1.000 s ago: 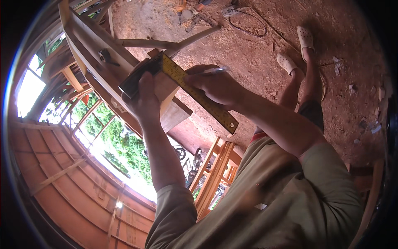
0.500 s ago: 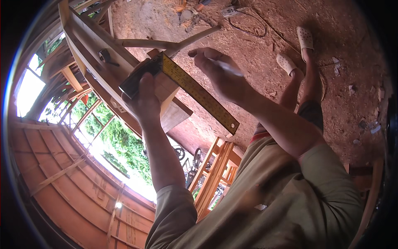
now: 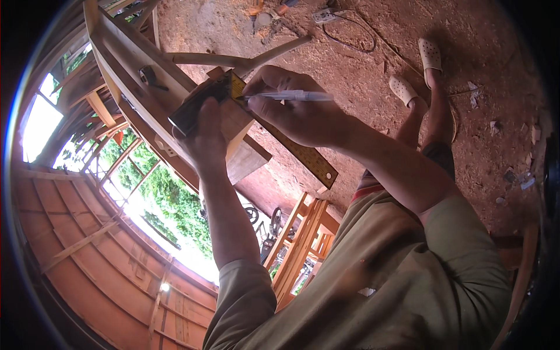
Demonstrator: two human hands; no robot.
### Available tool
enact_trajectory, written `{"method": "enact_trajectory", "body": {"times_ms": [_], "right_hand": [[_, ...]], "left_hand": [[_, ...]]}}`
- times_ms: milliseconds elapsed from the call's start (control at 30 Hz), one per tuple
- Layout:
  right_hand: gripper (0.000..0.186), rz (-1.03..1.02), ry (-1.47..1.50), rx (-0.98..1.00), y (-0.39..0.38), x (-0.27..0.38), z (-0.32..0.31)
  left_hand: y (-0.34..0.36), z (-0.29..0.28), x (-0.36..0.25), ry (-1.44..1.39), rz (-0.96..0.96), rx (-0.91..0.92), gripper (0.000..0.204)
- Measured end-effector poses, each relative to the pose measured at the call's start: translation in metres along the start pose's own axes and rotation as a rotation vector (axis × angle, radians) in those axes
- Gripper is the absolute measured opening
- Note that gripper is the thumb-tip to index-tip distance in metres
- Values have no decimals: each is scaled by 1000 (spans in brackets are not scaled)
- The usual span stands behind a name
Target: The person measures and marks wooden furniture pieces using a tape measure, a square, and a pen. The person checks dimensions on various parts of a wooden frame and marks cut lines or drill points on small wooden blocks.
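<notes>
My left hand (image 3: 207,134) is closed on the dark stock of a try square (image 3: 306,158), thumb along its near side. The square's yellow, marked blade slants down to the right across the end of a wooden piece (image 3: 234,123). A pen (image 3: 309,95) with a clear barrel is pinched in my right hand (image 3: 300,119). Its tip is close to the blade near the stock; whether it touches the wood I cannot tell. My right hand covers the middle of the blade.
A small dark tape measure (image 3: 148,76) rests on the long wooden frame (image 3: 131,49) at the upper left. On the dusty floor are a power strip (image 3: 324,16) with a cord and an orange tool (image 3: 254,9). Wooden slats (image 3: 298,245) stand below the square.
My right hand has moved left and inward, bringing the pen to the square's blade near the stock. My left hand and the square stay nearly in place.
</notes>
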State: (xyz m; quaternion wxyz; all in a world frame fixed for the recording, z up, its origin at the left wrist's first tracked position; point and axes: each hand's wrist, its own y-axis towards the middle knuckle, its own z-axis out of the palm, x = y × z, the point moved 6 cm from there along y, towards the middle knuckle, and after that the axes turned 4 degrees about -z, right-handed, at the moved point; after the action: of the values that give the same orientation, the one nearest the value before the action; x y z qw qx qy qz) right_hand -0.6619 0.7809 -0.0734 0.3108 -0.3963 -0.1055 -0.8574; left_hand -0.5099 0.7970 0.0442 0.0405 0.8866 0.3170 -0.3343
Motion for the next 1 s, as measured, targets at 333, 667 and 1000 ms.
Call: {"method": "enact_trajectory", "body": {"times_ms": [333,667,1000], "right_hand": [[21,-81,6,-102,-6,-6,1],[20,-132,-25,-122,-7,-5,0],[22,-188,-153,-82,7,8,1]], "left_hand": [[0,-4,9,-88,-9,-8,29],[-1,-6,13,-75,-41,-29,30],[-1,-6,8,-32,-21,-29,30]]}}
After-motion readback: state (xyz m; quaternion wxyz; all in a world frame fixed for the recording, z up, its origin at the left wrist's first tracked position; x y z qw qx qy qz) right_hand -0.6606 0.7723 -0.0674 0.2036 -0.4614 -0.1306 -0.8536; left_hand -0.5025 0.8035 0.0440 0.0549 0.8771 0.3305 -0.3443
